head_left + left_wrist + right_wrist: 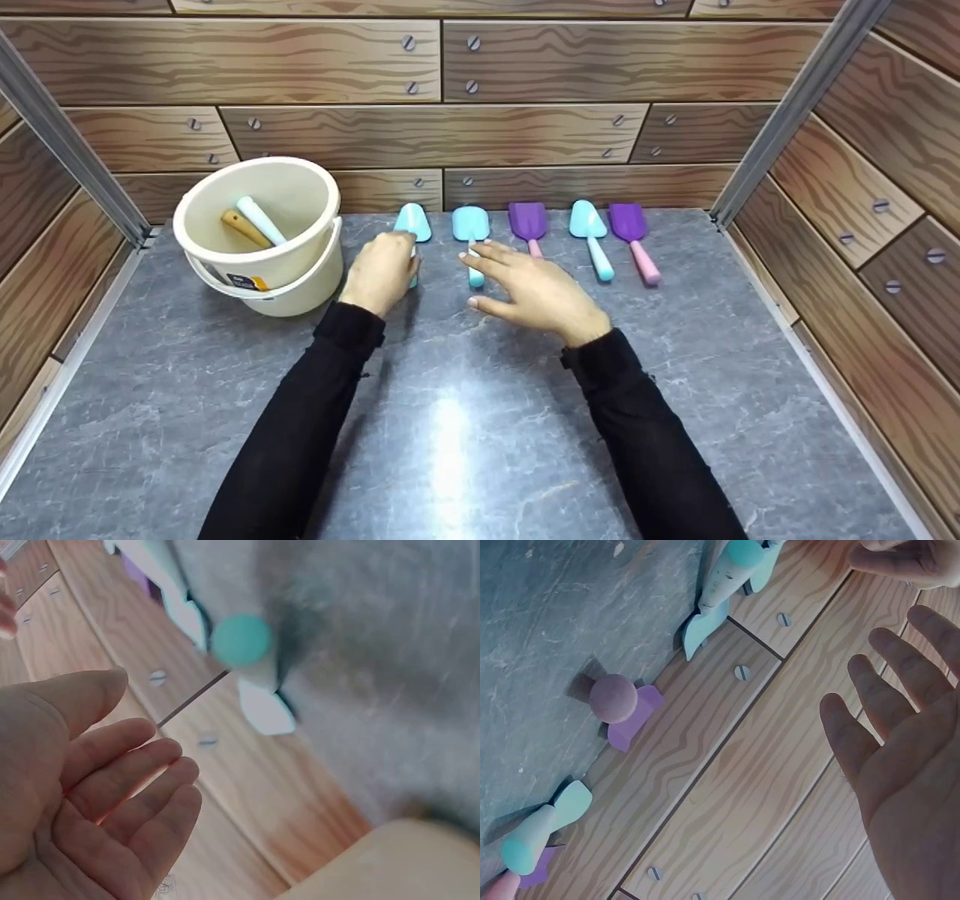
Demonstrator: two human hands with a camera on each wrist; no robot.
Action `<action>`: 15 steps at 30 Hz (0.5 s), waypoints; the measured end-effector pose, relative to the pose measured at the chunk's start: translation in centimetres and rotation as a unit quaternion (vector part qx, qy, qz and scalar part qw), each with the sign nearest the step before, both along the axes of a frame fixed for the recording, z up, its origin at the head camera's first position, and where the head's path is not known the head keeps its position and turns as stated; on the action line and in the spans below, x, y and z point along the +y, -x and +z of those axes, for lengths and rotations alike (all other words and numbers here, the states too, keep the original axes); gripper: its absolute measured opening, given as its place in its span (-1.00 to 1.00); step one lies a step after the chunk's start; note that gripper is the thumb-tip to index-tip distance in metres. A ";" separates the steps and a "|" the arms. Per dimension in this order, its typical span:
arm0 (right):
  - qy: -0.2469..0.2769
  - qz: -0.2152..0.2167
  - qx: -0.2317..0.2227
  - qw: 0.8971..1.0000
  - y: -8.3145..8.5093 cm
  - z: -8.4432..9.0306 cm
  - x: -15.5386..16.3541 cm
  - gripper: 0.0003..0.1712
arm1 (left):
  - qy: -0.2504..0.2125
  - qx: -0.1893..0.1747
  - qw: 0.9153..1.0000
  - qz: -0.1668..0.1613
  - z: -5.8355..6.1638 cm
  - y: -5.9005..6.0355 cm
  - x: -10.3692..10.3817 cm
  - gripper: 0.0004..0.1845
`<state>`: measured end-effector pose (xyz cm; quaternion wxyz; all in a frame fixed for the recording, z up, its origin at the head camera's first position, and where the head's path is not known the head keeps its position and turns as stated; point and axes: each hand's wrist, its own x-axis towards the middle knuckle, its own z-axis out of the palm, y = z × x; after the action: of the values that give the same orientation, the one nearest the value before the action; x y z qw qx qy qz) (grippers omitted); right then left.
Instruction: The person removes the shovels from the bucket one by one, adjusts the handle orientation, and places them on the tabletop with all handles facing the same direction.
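Over the handle of the leftmost turquoise toy shovel [412, 222] hovers my left hand [380, 271]. In the left wrist view, its fingers [161, 817] are loosely bent, hold nothing and stand apart from the handle end [241, 640]. My right hand [536, 289] is spread above the second turquoise shovel [471, 223] and the nearer purple shovel [528, 219], whose pink handle it partly hides. Nothing is in its palm [922, 787] in the right wrist view. Farther right lie another turquoise shovel [587, 220] and a purple shovel with a pink handle [628, 222].
At the left stands a cream bucket [304, 262], seemingly two nested, with its handle down. Inside lean a brown handle [244, 227] and a light turquoise handle [260, 220]. Wood-patterned panels [540, 135] wall the grey marbled table [247, 390] at the back and sides.
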<state>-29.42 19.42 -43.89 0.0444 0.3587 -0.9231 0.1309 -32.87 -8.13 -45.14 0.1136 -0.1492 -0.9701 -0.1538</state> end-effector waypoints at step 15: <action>-0.006 -0.009 0.017 1.000 -1.2 1.5 -0.4 -0.14 | -0.006 0.056 0.998 0.004 4.7 -1.1 -1.2 -0.46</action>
<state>-28.24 18.99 -42.37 0.0593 0.3526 -0.9263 0.1190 -31.77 -9.33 -40.41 0.1695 -0.1532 -0.9619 -0.1504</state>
